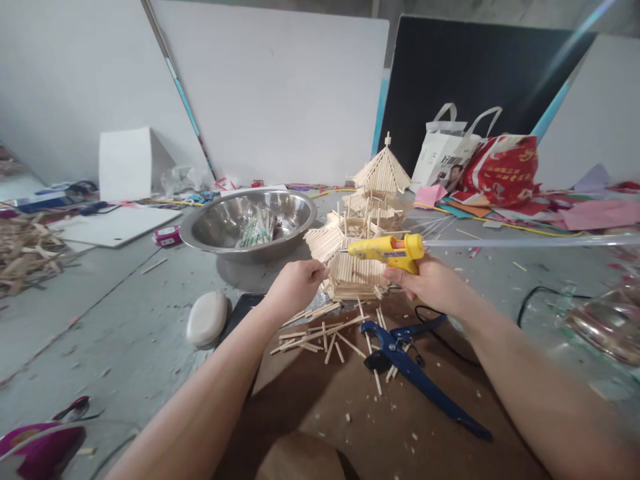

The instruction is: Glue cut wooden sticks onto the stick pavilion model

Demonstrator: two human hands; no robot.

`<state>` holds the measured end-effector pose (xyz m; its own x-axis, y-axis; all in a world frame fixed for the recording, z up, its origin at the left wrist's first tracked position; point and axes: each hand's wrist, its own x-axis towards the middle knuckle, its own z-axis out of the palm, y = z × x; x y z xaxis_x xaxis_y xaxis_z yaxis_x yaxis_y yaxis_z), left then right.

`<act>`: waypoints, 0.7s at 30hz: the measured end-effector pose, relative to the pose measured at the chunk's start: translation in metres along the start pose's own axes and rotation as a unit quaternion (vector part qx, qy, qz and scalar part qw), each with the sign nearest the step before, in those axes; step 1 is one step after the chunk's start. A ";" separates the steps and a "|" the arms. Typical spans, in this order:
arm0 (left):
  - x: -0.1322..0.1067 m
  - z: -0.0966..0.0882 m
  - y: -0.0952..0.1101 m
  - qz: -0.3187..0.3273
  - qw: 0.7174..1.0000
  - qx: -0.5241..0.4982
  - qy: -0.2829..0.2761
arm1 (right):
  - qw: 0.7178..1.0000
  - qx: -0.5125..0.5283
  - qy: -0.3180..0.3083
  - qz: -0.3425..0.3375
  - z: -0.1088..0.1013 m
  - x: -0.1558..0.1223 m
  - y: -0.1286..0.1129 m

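Note:
My right hand (pixel 431 283) is wrapped round the handle of a yellow hot glue gun (pixel 383 249), its nozzle pointing left. A long clear glue stick (pixel 520 243) runs out of the gun's back to the right. Close to the nozzle, the fingers of my left hand (pixel 299 285) are pinched together; whatever is between them is too small to make out. Just behind both hands stands a tiered pagoda model (pixel 384 175) built of thin wooden sticks, partly covered by the gun. Loose wooden sticks (pixel 325 333) lie in front of it.
Blue cutters (pixel 425 380) lie on the brown board (pixel 300 407). A steel basin (pixel 200 230) holding small packets stands behind my left hand, with a white oval object (pixel 207 319) nearer. White and red bags (pixel 503 170) sit back right. A black cord (pixel 453 350) passes under my right arm.

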<state>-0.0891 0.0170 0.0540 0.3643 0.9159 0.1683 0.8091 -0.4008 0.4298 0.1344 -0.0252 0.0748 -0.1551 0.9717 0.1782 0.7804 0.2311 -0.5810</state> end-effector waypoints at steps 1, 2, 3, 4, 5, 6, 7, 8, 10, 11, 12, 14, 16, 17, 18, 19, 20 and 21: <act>0.000 0.000 0.001 0.000 1.000 0.002 -0.001 | 1.000 0.001 0.000 0.006 0.000 0.000 0.000; 0.000 0.000 0.001 0.000 1.000 0.004 -0.002 | 1.000 0.002 0.001 0.010 0.000 -0.001 -0.001; 0.000 0.000 0.002 0.000 1.000 0.007 -0.004 | 1.000 0.001 0.002 0.012 0.000 -0.001 -0.001; 0.000 -0.001 0.002 0.000 1.000 0.011 -0.006 | 1.000 -0.001 0.003 0.013 0.001 -0.002 -0.001; 0.001 -0.001 0.003 0.000 1.000 0.015 -0.007 | 1.000 -0.002 0.004 0.013 0.001 -0.002 0.000; 0.001 -0.001 0.003 -0.001 1.000 0.021 -0.008 | 1.000 -0.003 0.005 0.012 0.002 -0.003 0.000; 0.001 -0.001 0.003 -0.002 1.000 0.028 -0.008 | 1.000 -0.003 0.005 0.011 0.003 -0.003 0.000; 0.001 -0.001 0.004 -0.002 0.999 0.036 -0.007 | 1.000 -0.003 0.006 0.009 0.003 -0.003 0.001; 0.002 0.000 0.003 -0.003 0.999 0.049 -0.004 | 1.000 -0.003 0.003 0.004 0.006 -0.003 0.001; 0.002 0.000 0.003 -0.003 0.999 0.054 -0.002 | 1.000 -0.004 0.001 0.000 0.007 -0.003 0.001; 0.002 0.001 0.003 -0.003 0.998 0.058 0.000 | 1.000 -0.005 -0.001 -0.006 0.008 -0.003 0.001; 0.002 0.002 0.002 -0.006 0.998 0.062 -0.002 | 1.000 -0.006 0.001 -0.017 0.011 -0.003 -0.002; 0.002 0.002 0.002 -0.011 0.998 0.068 -0.002 | 0.999 -0.003 0.009 -0.031 0.013 -0.002 -0.005; 0.002 0.003 0.001 -0.014 0.997 0.071 -0.002 | 0.999 0.000 0.014 -0.038 0.014 -0.002 -0.006; 0.002 0.003 0.001 -0.016 0.997 0.073 -0.001 | 0.999 0.001 0.017 -0.046 0.014 -0.002 -0.008; 0.002 0.003 0.001 -0.018 0.997 0.073 0.000 | 0.998 0.002 0.019 -0.054 0.015 -0.002 -0.009; 0.002 0.004 0.001 -0.018 0.997 0.073 0.001 | 0.998 0.002 0.019 -0.059 0.015 -0.002 -0.010; 0.002 0.004 0.002 -0.018 0.997 0.071 0.002 | 0.998 0.003 0.018 -0.062 0.016 -0.002 -0.011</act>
<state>-0.0853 0.0183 0.0518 0.3324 0.9297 0.1589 0.8787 -0.3664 0.3060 0.1169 -0.0287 0.0681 -0.2279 0.9332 0.2779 0.7534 0.3498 -0.5568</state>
